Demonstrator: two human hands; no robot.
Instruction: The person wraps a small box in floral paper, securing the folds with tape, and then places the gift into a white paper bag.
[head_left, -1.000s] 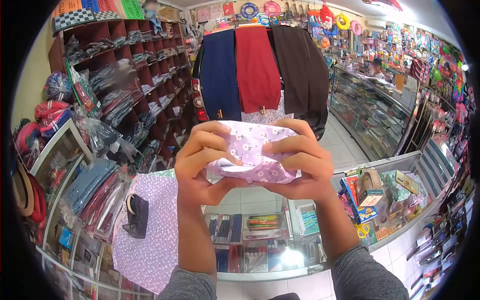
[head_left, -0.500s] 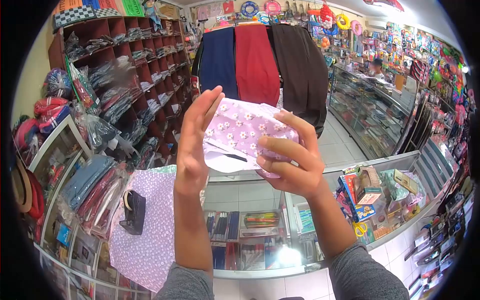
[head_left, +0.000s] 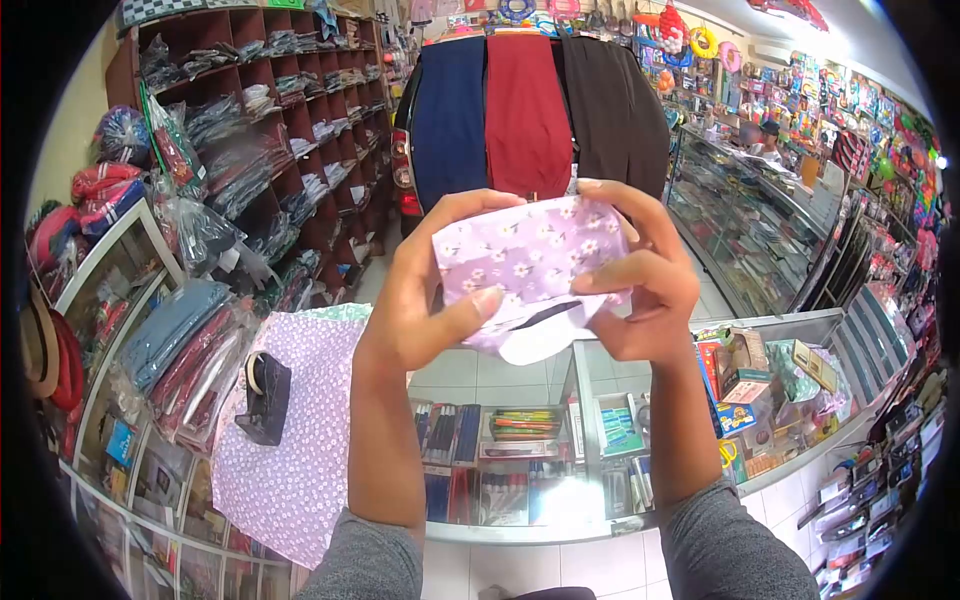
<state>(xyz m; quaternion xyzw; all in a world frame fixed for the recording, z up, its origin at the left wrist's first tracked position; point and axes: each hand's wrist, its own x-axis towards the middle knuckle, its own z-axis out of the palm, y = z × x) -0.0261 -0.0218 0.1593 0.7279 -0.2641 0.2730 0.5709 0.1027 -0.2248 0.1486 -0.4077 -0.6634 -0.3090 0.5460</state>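
A lilac packet with white flowers [head_left: 525, 250] is held up in front of me between both hands, above the glass counter. My left hand [head_left: 425, 290] grips its left end, thumb on the near face and fingers behind the top edge. Around the right end, my right hand [head_left: 650, 275] is closed, with fingertips on the top and front. A white flap and a dark slit show along the packet's lower edge. Lilac flowered paper [head_left: 300, 440] lies on the counter at the left, with a black tape dispenser [head_left: 265, 400] on it.
The glass counter [head_left: 480, 372] holds pens and markers inside. Boxes [head_left: 745, 365] and yellow scissors [head_left: 728, 455] are at the right. Bagged clothes [head_left: 175, 345] lie at the left, beside shelves [head_left: 240, 85]. Trousers [head_left: 520, 110] hang ahead. A person [head_left: 768, 142] is behind the far counter.
My left hand has gone from flat and upright beside the packet to gripping its left end. The packet has turned more level, and the view has shifted slightly.
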